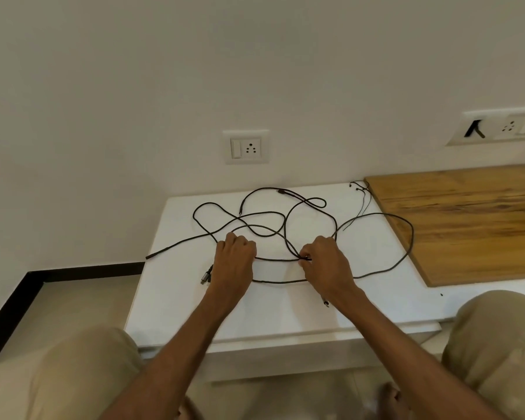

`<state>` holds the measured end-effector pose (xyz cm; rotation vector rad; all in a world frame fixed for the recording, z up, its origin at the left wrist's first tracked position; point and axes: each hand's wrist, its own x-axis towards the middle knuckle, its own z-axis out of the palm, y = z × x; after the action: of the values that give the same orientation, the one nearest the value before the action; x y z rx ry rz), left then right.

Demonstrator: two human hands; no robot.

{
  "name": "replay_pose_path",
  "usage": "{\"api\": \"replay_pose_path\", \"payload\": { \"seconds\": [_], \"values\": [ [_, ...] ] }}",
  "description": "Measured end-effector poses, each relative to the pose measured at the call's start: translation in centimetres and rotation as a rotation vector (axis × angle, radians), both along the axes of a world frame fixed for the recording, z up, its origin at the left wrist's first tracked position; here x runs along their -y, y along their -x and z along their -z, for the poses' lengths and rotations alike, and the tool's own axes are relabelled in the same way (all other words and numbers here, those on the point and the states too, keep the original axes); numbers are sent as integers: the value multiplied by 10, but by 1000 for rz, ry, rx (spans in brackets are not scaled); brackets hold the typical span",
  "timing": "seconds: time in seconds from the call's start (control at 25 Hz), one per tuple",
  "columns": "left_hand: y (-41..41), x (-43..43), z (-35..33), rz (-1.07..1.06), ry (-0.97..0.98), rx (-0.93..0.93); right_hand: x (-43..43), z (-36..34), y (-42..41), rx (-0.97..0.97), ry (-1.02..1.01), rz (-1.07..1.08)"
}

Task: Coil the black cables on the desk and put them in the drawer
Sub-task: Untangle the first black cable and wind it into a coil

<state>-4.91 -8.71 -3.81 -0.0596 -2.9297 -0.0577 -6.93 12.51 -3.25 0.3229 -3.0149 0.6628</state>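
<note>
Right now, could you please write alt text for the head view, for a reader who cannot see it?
A person's left hand and right hand hold one stretch of loosely tangled black cables spread on a white desk. A wooden board lies to the right; a wall socket is behind.

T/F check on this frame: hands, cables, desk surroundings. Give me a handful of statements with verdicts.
1. The left hand and right hand both hold the cables. True.
2. The cables are already coiled in a neat bundle. False: they lie in loose, crossing loops across the desk.
3. A plug sits in the socket straight behind the desk. False: its holes are bare.
4. A wooden board lies to the right of the cables. True.
</note>
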Motion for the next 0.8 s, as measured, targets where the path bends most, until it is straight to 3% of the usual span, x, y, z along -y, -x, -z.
{"api": "replay_pose_path", "payload": {
  "seconds": [0.24,0.32,0.52,0.72,0.8],
  "values": [
    [-6,-7,-18,32,-189,-68,-12,1,-5,-192,23,-6],
    [-9,-6,-32,17,-341,-63,-15,-4,-7,-239,39,-26],
    [-16,10,-50,58,-729,-139,-33,-24,-14,-131,183,-142],
    [-24,10,-56,185,-370,-39,-53,-46,-34,-28,265,-247],
    [-29,-1,-56,249,-347,31,-56,-47,-39,18,285,-257]
  ]
}}
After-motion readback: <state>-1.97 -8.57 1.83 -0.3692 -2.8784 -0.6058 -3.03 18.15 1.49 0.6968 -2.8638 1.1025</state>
